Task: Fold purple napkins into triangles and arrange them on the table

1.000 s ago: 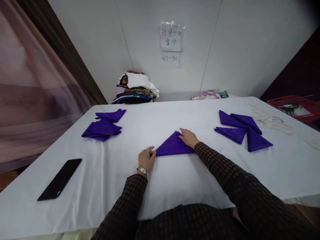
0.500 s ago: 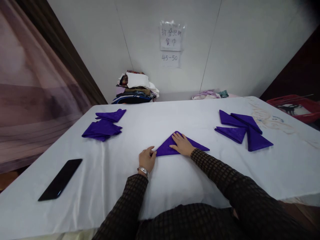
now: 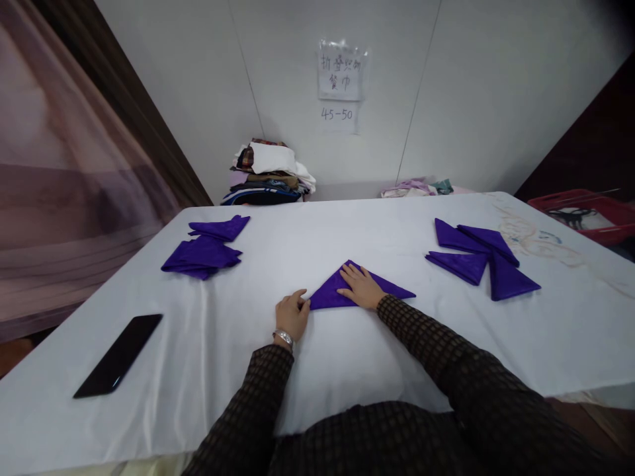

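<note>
A purple cloth napkin (image 3: 327, 293), folded into a triangle, lies in front of me with its long edge toward my body. My left hand (image 3: 292, 313), with a silver bracelet at the wrist, pinches the napkin's left corner between thumb and curled fingers. Flat on the middle of the cloth rests my right hand (image 3: 363, 287), fingers spread and pressing down. It covers part of the upper right side, while the right corner stays visible beyond it.
Several folded purple napkins (image 3: 510, 274) lie at the right; a looser purple pile (image 3: 202, 258) is at the left. A black phone (image 3: 119, 356) lies front left on the white tablecloth (image 3: 238, 370). Stacked clothes (image 3: 270, 175) and a red basket (image 3: 608, 221) stand beyond the table.
</note>
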Demonstrator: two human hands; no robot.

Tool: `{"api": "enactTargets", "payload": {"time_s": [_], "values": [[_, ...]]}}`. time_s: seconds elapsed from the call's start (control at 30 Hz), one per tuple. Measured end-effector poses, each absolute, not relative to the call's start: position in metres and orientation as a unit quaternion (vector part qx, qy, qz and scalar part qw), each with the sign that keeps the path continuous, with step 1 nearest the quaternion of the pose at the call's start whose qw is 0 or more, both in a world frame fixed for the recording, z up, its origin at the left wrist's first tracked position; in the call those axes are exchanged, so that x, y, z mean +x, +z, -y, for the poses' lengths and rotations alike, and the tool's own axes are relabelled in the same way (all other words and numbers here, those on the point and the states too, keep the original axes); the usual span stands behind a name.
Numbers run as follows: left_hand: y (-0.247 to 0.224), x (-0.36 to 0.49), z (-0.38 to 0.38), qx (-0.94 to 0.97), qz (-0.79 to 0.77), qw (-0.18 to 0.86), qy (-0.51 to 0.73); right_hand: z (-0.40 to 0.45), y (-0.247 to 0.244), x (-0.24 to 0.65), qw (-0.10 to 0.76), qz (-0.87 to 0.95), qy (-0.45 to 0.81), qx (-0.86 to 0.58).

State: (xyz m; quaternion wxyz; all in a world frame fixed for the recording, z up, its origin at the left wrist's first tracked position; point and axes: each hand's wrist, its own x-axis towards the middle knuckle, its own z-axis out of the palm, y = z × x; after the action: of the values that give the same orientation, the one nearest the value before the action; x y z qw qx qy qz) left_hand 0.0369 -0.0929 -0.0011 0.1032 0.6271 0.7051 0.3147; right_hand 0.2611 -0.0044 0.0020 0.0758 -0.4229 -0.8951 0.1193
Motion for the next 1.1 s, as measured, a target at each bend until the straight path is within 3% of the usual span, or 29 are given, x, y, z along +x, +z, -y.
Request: {"api": "enactTargets", "payload": {"time_s": [0.27, 0.47, 0.9, 1.1], "values": [[0.003, 0.040, 0.092, 0.630, -0.710, 0.099, 0.298, 0.004, 0.015, 0.261, 0.066, 0.884, 0.168, -0.432], [0.004, 0.041, 0.092, 0.629, -0.717, 0.099, 0.282, 0.028, 0.023, 0.255, 0.101, 0.888, 0.124, -0.430], [0.011, 0.041, 0.091, 0.629, -0.722, 0.129, 0.260, 0.028, 0.009, 0.257, 0.058, 0.878, 0.135, -0.456], [0.015, 0.040, 0.087, 0.616, -0.729, 0.162, 0.251, 0.063, 0.020, 0.233, 0.120, 0.907, 0.088, -0.393]]}}
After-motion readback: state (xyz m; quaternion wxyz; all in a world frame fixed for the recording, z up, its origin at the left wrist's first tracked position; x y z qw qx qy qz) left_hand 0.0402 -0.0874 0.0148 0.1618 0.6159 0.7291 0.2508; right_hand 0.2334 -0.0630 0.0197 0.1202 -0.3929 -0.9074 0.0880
